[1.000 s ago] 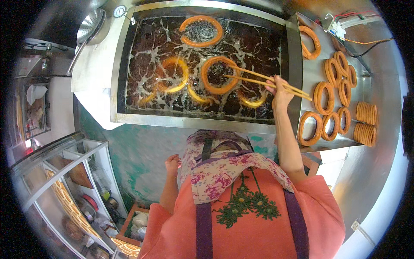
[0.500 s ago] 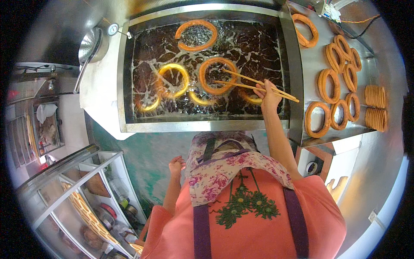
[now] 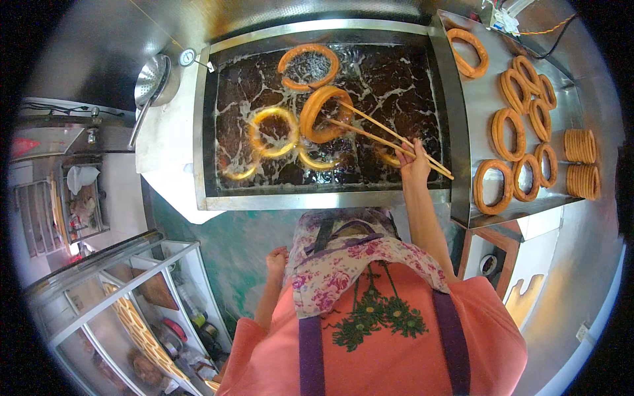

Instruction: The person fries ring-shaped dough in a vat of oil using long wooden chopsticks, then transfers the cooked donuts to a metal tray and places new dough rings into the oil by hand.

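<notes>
My right hand (image 3: 415,162) is closed around a pair of long wooden chopsticks (image 3: 386,131) over the right part of a fryer of dark oil. Their tips reach a brown fried dough ring (image 3: 308,113), one stick across its upper right rim, the other at its opening. The ring tilts, its side wall showing. Behind it another browned ring (image 3: 284,64) floats. Paler yellow rings (image 3: 255,135) lie to the left and nearer me, some partly under the oil. My left hand (image 3: 277,259) hangs beside my apron, fingers curled and nothing visible in it.
The fryer's metal rim (image 3: 310,200) runs before me. To the right a steel tray (image 3: 479,112) holds several fried rings, some stacked upright. A perforated ladle (image 3: 150,82) and a dial thermometer (image 3: 188,57) are at the left. A glass-sided cabinet (image 3: 119,277) stands lower left.
The brown ring at the chopsticks has gone from lying flat to tilted. My right hand has shifted slightly toward me within the view. My left hand's fingers have curled in more.
</notes>
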Tool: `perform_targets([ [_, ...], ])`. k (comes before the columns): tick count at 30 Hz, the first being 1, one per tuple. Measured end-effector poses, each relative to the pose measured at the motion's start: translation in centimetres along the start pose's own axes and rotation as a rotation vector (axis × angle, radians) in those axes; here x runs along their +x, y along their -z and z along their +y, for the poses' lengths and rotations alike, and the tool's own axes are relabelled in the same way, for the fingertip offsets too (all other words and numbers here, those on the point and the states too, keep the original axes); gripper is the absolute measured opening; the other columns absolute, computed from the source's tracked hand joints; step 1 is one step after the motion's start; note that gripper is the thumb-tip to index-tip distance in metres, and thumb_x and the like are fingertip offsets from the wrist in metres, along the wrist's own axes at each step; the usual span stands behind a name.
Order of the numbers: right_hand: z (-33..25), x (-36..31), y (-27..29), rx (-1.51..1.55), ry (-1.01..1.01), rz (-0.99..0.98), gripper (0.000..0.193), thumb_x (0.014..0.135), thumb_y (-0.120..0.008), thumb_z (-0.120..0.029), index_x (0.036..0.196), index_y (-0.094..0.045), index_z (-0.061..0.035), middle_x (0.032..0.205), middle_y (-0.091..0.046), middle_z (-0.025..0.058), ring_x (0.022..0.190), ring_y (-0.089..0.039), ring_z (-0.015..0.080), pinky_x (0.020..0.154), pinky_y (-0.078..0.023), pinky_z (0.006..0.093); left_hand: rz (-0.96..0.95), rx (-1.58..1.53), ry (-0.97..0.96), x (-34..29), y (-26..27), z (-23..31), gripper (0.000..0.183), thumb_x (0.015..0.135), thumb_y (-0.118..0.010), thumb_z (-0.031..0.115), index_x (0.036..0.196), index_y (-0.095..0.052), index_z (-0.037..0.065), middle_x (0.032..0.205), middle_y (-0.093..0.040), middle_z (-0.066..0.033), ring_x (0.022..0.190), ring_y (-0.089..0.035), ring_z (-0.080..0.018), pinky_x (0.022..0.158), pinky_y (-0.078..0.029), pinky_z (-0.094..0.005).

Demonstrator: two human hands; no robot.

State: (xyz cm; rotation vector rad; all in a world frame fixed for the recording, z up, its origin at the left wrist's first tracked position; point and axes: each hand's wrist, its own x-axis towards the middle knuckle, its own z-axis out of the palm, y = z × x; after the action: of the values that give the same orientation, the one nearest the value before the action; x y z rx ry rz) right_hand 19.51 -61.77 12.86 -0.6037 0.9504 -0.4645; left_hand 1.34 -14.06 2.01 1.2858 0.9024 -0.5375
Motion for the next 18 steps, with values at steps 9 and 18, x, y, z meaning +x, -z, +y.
perform_targets([
  [9, -2.9, -2.5, -2.2, 0.158, -0.025, -0.099, 0.027, 0.089, -0.06, -0.026, 0.107, -0.054, -0.0066, 0.099, -0.063, 0.0093, 0.09, -0.063, 0.018, 0.077, -0.056, 0.0366, 0.021, 0.259, -0.258, -0.4, -0.3, -0.3, 0.019, 0.08, -0.059, 0.005, 0.095, -0.067, -0.003, 0.084, -0.066, -0.0077, 0.073, -0.059, -0.0142, 0.067, -0.048, -0.0283],
  [18, -9.6, -3.8, -6.2, 0.248, 0.137, -0.214, 0.025, 0.086, -0.064, -0.02, 0.102, -0.054, -0.0038, 0.092, -0.064, 0.015, 0.087, -0.065, 0.024, 0.075, -0.056, 0.04, 0.032, 0.484, -0.383, 2.5, 0.5, -4.5, 0.021, 0.081, -0.057, 0.01, 0.092, -0.069, -0.002, 0.082, -0.068, -0.0096, 0.075, -0.06, -0.014, 0.07, -0.047, -0.0295],
])
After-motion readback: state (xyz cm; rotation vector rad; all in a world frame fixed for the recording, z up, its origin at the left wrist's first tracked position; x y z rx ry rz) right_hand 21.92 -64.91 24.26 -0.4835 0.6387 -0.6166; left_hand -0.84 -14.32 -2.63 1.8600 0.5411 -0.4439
